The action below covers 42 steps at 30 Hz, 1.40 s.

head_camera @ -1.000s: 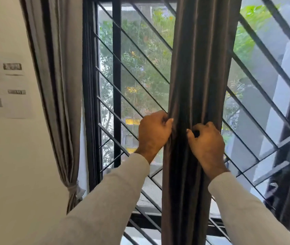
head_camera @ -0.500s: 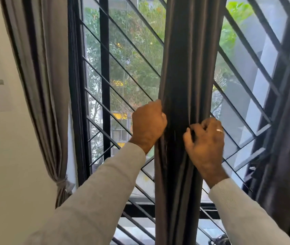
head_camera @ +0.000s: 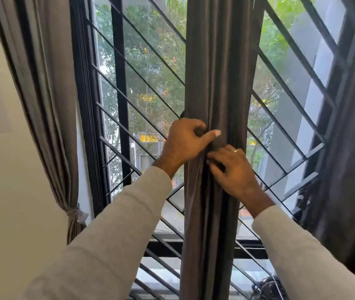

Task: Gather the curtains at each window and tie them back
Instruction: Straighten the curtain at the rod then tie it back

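The window grille (head_camera: 150, 68) of black slanted bars is crossed down its middle by the dark gathered curtain (head_camera: 217, 61). A grey curtain (head_camera: 49, 105) is seen tied back at the left frame. The dark curtain's folds are gripped by the left hand (head_camera: 186, 140), thumb outstretched, and pinched just below by the right hand (head_camera: 233, 169).

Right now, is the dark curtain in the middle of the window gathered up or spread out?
Gathered. The dark curtain hangs as one narrow bunched column, window grille bare either side; both hands grip it. No tie visible.
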Each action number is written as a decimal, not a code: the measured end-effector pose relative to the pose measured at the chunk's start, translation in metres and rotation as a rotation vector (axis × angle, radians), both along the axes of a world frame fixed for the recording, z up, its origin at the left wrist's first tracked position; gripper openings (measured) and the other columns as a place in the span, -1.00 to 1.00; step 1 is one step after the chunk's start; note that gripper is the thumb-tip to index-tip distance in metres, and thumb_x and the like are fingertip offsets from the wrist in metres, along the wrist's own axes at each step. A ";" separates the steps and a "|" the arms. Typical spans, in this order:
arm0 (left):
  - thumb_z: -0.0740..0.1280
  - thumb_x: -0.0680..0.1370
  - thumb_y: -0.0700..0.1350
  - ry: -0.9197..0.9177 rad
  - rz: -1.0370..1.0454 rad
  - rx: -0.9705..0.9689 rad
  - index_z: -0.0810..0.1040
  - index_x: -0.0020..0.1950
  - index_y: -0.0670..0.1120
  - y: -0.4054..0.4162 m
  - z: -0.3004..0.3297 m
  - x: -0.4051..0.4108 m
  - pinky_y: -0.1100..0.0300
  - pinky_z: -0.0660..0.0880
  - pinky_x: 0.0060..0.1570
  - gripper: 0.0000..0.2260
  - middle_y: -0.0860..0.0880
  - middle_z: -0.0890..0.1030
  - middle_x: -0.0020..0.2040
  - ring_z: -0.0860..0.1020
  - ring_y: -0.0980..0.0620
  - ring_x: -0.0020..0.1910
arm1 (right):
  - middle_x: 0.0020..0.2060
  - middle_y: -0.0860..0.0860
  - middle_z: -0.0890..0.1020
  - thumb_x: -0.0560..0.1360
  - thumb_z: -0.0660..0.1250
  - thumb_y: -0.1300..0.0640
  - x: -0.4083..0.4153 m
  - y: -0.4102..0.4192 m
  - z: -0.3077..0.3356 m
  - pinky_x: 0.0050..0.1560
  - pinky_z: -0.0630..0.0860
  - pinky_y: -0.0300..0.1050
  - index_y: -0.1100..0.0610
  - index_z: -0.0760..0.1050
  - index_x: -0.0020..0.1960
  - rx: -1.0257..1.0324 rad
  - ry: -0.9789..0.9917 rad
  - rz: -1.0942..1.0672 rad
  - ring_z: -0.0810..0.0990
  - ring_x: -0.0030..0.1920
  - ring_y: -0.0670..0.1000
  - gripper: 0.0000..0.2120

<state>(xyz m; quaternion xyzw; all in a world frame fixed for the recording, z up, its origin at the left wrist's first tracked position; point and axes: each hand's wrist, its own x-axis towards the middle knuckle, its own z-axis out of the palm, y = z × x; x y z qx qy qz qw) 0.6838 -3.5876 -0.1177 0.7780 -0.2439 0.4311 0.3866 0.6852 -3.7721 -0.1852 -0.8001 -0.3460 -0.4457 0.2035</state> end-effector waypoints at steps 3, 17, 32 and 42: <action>0.52 0.56 0.09 -0.039 0.062 0.050 0.55 -0.33 -0.10 0.004 0.001 0.001 0.10 0.47 -0.36 -0.62 0.00 0.52 -0.45 0.51 0.02 -0.43 | 0.02 0.01 0.58 0.55 0.43 0.18 0.004 -0.004 0.005 0.05 0.53 0.03 0.09 0.71 0.15 0.069 -0.007 0.079 0.58 0.05 0.08 -0.80; 0.41 0.57 0.00 -0.014 0.106 0.094 0.58 -0.31 -0.11 0.022 0.000 0.015 0.05 0.54 -0.31 -0.70 0.01 0.53 -0.43 0.54 -0.02 -0.40 | -0.07 0.10 0.65 0.62 0.31 0.09 0.009 0.040 0.015 -0.09 0.57 0.02 0.17 0.67 0.21 0.099 -0.025 -0.178 0.64 -0.09 0.22 -0.73; 0.37 0.54 0.05 -0.034 0.185 0.107 0.42 -0.33 -0.03 0.033 0.000 0.015 0.02 0.49 -0.29 -0.70 0.07 0.44 -0.44 0.47 -0.04 -0.40 | 0.23 0.10 0.47 0.58 0.39 0.16 0.002 0.005 0.015 0.04 0.58 0.00 0.06 0.53 0.41 0.378 -0.125 -0.253 0.57 0.12 0.14 -0.60; 0.38 0.58 0.03 -0.055 0.138 0.087 0.47 -0.32 -0.13 0.027 -0.003 0.008 -0.02 0.49 -0.31 -0.65 -0.01 0.46 -0.43 0.47 -0.06 -0.39 | -0.10 0.17 0.63 0.60 0.33 0.14 0.008 0.021 0.005 -0.07 0.51 0.12 0.21 0.64 0.15 0.231 -0.132 -0.325 0.57 -0.06 0.26 -0.79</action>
